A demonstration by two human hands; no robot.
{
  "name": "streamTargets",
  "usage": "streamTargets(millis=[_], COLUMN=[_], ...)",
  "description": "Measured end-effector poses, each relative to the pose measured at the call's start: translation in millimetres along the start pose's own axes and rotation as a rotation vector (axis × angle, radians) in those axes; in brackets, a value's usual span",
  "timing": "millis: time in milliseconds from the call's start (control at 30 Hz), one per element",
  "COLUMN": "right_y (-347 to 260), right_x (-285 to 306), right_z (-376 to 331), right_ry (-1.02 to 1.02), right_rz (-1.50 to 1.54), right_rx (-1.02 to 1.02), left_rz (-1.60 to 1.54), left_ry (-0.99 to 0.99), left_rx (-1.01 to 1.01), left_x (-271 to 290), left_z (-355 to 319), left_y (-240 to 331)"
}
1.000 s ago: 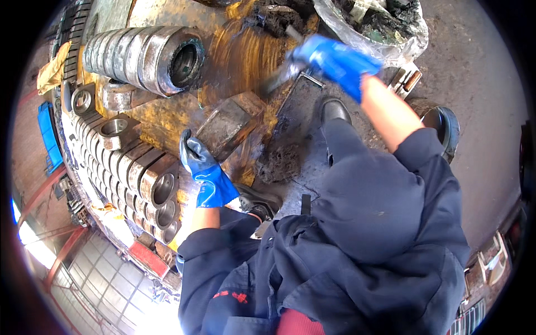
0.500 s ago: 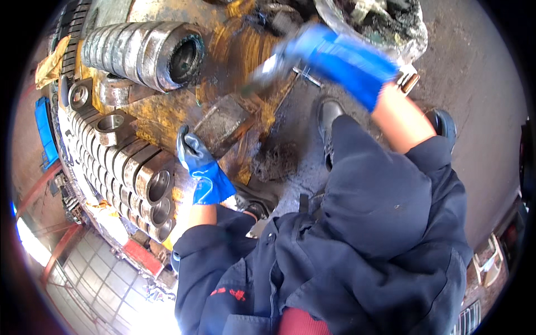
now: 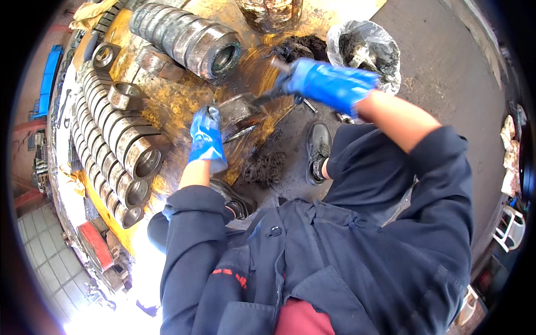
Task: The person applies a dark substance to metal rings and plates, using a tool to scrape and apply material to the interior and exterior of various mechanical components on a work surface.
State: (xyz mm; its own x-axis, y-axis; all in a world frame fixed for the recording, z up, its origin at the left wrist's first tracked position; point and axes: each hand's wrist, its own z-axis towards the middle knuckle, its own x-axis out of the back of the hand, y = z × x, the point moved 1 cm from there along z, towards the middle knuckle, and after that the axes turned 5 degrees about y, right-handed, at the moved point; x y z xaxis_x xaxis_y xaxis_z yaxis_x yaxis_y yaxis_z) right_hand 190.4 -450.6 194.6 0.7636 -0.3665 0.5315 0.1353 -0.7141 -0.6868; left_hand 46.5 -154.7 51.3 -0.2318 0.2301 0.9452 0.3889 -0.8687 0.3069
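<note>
My left hand [image 3: 207, 129], in a blue rubber glove, is closed at the left end of a dark, greasy steel block [image 3: 240, 108] on the stained yellow worktop [image 3: 184, 100]. In my right hand [image 3: 312, 79], gloved in blue too, is a hand tool [image 3: 271, 94] with a dark end. That end reaches the block's right side; motion blur hides the tool's exact kind. To the left stand rows of steel blocks with round bores [image 3: 146, 162]. A single bored block [image 3: 124, 96] rests on top of them.
A row of large greasy steel rings [image 3: 192, 42] lies behind the block. At the back stands a grimy round container [image 3: 271, 12]. A bin lined with clear plastic [image 3: 391, 56] is beyond my right hand. Dark matted scrap [image 3: 265, 167] lies near my shoes.
The view has shifted, bringing the container at the back into sight. My right hand has brought its tool down to the block. My left fingers have closed at the block's edge.
</note>
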Motion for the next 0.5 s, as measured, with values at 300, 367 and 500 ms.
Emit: streamTargets(millis=[300, 367, 500], right_y=[42.9, 57.3, 68.3], right_x=[-99.0, -97.5, -98.5], right_z=[-20.4, -5.4, -5.0], right_ry=[0.266, 0.319, 0.301], right_rz=[-0.009, 0.101, 0.276], right_rx=[0.126, 0.111, 0.037], left_rz=[-0.188, -0.345, -0.182], left_ry=[0.029, 0.019, -0.008], left_rx=[-0.053, -0.049, -0.005], left_x=[164.0, 174.5, 155.0], left_z=[-19.6, -32.0, -51.5], left_y=[10.0, 8.6, 8.7])
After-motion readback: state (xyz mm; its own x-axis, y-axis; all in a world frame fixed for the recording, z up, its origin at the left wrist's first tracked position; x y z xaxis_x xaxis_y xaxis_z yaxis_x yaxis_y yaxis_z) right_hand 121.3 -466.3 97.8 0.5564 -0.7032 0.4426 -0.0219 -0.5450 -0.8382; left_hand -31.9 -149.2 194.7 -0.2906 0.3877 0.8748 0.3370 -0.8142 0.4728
